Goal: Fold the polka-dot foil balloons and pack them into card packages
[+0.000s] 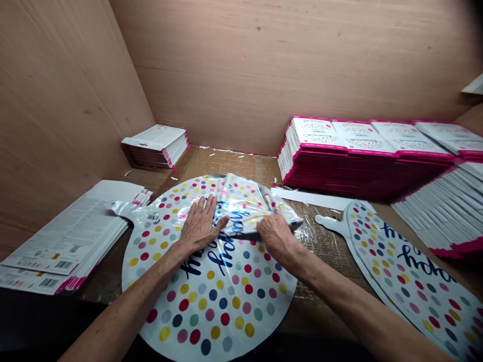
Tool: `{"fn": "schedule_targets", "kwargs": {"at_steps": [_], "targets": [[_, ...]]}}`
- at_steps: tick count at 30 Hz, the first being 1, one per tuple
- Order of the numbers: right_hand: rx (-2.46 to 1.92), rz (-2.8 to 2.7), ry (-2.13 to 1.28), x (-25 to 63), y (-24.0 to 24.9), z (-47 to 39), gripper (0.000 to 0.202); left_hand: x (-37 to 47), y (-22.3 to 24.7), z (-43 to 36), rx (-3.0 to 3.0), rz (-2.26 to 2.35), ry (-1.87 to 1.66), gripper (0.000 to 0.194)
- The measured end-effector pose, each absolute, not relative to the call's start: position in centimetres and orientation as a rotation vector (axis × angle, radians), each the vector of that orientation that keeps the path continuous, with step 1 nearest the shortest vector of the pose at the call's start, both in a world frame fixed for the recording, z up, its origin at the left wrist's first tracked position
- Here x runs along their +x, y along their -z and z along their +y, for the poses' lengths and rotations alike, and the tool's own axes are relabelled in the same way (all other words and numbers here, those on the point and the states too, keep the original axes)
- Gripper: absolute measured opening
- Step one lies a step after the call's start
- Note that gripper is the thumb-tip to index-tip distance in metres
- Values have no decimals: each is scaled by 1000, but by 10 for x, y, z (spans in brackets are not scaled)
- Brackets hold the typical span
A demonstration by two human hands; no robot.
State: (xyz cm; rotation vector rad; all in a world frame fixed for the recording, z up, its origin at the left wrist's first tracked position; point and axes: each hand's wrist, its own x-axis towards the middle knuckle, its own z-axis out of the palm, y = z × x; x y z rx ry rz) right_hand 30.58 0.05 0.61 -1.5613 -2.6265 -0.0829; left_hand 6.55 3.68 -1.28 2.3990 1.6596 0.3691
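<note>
A flat, round white foil balloon [211, 311] with coloured dots and blue lettering lies before me, its tail pointing left. On its upper part is a folded, creased section of dotted foil [245, 196]; whether this belongs to the same balloon or to another on top, I cannot tell. My left hand [202, 221] rests flat on the foil, fingers stretched out, at the fold's left side. My right hand [275, 234] is closed on the lower right edge of the folded foil. To the right lie more flat dotted foil balloons [411, 281], overlapping.
Printed cards with pink edges are stacked at left [71, 236] and in the far left corner [158, 143]. Rows of pink-and-white packets [339, 151] line the back right. A white strip [320, 198] lies before them. Wooden panels [226, 75] enclose the back and left.
</note>
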Motion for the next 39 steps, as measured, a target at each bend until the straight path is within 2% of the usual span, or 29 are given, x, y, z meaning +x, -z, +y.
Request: {"fn": "schedule_targets", "kwargs": {"at_steps": [5,7,9,14,15,16,18,20,23,25,28,31,32,34,37,39], "targets": [[-1900,-2633,61,305,-27,-54,10,76,-22,-1,1961,1670,-690,78],[-1997,-2493,64,291,-33,-70,18,91,-34,-33,1547,1659,-760,73],[-1970,-2392,5,274,-35,-83,33,106,-39,-59,1204,1431,-711,73],[-1119,-2621,-264,273,-32,-107,91,99,-32,-68,858,1159,-895,56],[-990,-2636,-245,281,-30,-107,95,90,-33,-65,841,1121,-891,53],[-919,-2633,-193,288,-28,-105,90,80,-35,-63,838,1086,-841,50],[-886,-2601,-67,300,-22,-96,68,61,-40,-62,916,1108,-642,46],[-892,-2617,-16,305,-16,-86,53,47,-43,-67,1138,1339,-455,47],[-906,-2721,-127,304,-13,-78,41,33,-38,-78,1690,1767,-593,39],[-942,-2735,-256,301,-16,-76,39,26,-29,-85,2098,1640,-796,38],[-1100,-2669,-420,297,-25,-68,35,20,-15,-92,2383,1280,-753,50],[-1352,-2480,-539,283,-30,-45,23,23,-9,-91,2226,1480,-754,32],[-1443,-2394,-560,277,-29,-35,28,25,-9,-89,2119,1598,-775,28],[-1662,-2240,-535,261,-27,-17,43,32,-12,-81,1879,1802,-774,33],[-1905,-2127,-245,239,-22,-11,40,38,-19,-64,1580,1970,-699,34],[-1741,-2181,13,226,-21,-21,39,37,-21,-52,1459,1985,-661,35]]}}
